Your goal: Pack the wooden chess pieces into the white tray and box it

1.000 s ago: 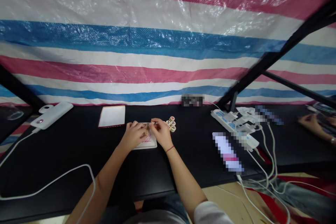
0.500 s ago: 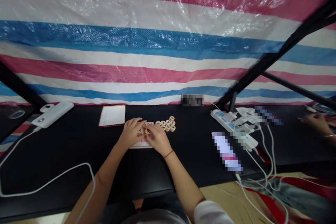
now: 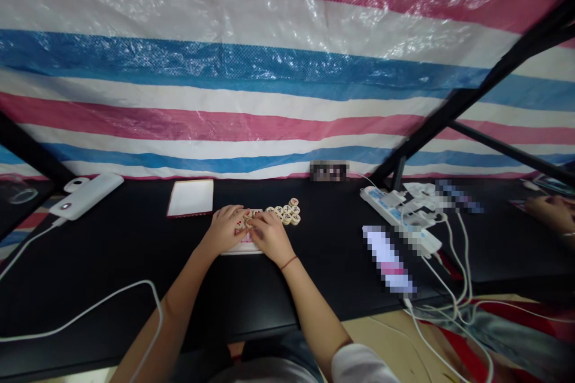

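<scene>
My left hand [image 3: 223, 231] and my right hand [image 3: 269, 236] rest side by side over a small white box [image 3: 242, 247] on the black table [image 3: 112, 257]. Their fingertips meet at several round cream game pieces [image 3: 284, 212] with red and black marks, lined up just beyond the box. Both hands have curled fingers pinching at the pieces nearest them. The box is mostly hidden under my hands.
A white lid with a red rim [image 3: 191, 198] lies left of the pieces. A white power bank [image 3: 85, 195] with a cable [image 3: 103, 302] sits far left. A power strip with plugs [image 3: 398, 210] and cables is at right. Another person's hand [image 3: 550, 213] shows at far right.
My right hand has come down from a raised pinch onto the box and pieces. A row of pieces shows beyond my fingers where only a small cluster showed before.
</scene>
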Demonstrator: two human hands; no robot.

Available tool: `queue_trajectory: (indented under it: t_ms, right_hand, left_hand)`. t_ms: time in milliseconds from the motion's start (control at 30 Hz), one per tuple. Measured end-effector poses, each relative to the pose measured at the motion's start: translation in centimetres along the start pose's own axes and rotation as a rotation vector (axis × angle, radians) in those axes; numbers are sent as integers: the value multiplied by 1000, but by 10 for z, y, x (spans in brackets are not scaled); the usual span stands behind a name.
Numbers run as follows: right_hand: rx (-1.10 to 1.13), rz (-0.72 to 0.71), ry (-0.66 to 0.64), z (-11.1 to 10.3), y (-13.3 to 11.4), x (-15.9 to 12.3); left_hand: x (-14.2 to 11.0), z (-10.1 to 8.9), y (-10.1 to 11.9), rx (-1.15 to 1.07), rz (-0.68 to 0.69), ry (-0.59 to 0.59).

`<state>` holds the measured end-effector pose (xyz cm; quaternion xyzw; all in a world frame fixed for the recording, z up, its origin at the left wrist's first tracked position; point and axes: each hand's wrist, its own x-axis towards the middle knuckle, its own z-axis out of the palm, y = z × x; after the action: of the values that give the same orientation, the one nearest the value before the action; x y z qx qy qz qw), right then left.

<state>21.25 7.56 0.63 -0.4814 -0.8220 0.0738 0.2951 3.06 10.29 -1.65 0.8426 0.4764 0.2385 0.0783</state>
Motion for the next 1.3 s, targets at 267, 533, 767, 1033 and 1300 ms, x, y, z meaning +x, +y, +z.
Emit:
queue_trajectory:
  t_ms: [267, 533, 767, 1033, 1300]
  right_hand:
    - [-76, -13, -73, 0, -1, 7]
    - [-18, -19, -39, -4, -4, 5]
    - [-18, 186, 222, -37, 34, 11]
    - [-254, 784, -199, -65, 87, 51]
    - [-205, 836, -278, -60, 91, 69]
  left_hand:
    - [0, 2, 0, -11, -1, 4]
    - [2, -4, 4, 0, -24, -11]
    - [6, -10, 5, -12, -12, -2]
    - [16, -13, 6, -62, -29, -74]
    - [24, -19, 15, -19, -5, 58]
